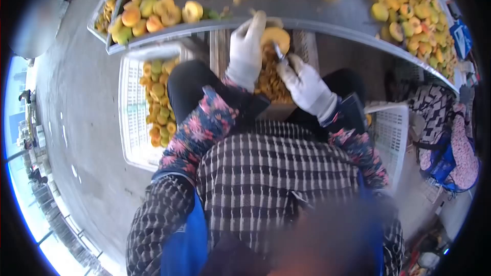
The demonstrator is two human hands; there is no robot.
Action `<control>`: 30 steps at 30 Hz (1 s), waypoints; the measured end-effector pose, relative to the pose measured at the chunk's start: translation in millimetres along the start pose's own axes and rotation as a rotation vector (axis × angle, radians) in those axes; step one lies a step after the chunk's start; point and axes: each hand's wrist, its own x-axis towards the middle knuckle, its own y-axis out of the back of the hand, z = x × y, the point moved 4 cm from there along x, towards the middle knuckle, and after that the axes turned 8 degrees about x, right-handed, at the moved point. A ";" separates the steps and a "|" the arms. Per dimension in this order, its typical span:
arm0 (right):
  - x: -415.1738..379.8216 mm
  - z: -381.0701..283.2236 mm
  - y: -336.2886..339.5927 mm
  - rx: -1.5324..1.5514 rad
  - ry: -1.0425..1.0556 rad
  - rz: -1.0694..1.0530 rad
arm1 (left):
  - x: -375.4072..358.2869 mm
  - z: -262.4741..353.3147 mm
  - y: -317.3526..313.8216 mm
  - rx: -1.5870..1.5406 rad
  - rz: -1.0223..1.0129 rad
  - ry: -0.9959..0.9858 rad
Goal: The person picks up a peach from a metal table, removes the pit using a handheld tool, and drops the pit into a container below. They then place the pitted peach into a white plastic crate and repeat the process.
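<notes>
Checked top [276, 168] | metal table [307, 7] | grey floor [92, 117] | hands: left [246, 47] holding fruit [276, 38], right [310, 87] holding knife [279, 52]

this looks like a fruit-processing workshop: a long metal worktop [302, 7] carries heaps of halved yellow-orange fruit [419, 25], and a white plastic crate [134, 117] of more halves stands on a bare grey floor [92, 102]. a co-worker [452, 153] in patterned sleeves and blue is near the worktop's far right end, in a wide, open hall.

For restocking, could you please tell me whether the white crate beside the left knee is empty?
Not empty: fruit lies inside the crate.
</notes>
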 end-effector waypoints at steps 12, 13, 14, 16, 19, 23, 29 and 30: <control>-12.8 10.3 -23.6 0.446 -0.338 -0.070 | 7.5 -24.1 7.8 -0.098 -0.106 0.343; -14.3 11.0 -23.6 0.348 -0.246 -0.065 | 7.8 -25.4 6.2 -0.056 -0.113 0.365; -15.3 9.6 -22.6 0.248 -0.153 -0.060 | 8.1 -26.7 5.2 -0.014 -0.120 0.386; -15.5 7.9 -22.9 0.449 -0.368 -0.050 | 11.0 -28.5 5.6 0.051 -0.131 0.340; -17.2 -5.9 -19.2 0.593 -0.609 -0.035 | 9.2 -27.6 3.6 0.036 -0.126 0.286; -21.6 14.3 -25.2 0.086 -0.080 -0.003 | 1.7 -13.4 -2.7 0.057 -0.148 0.395; -16.7 -11.8 -18.6 0.341 -0.271 -0.065 | -11.0 -6.4 -13.0 0.011 -0.005 0.415; -17.6 -2.1 -20.4 0.260 -0.239 0.017 | -10.8 -6.9 -17.4 -0.021 0.003 0.327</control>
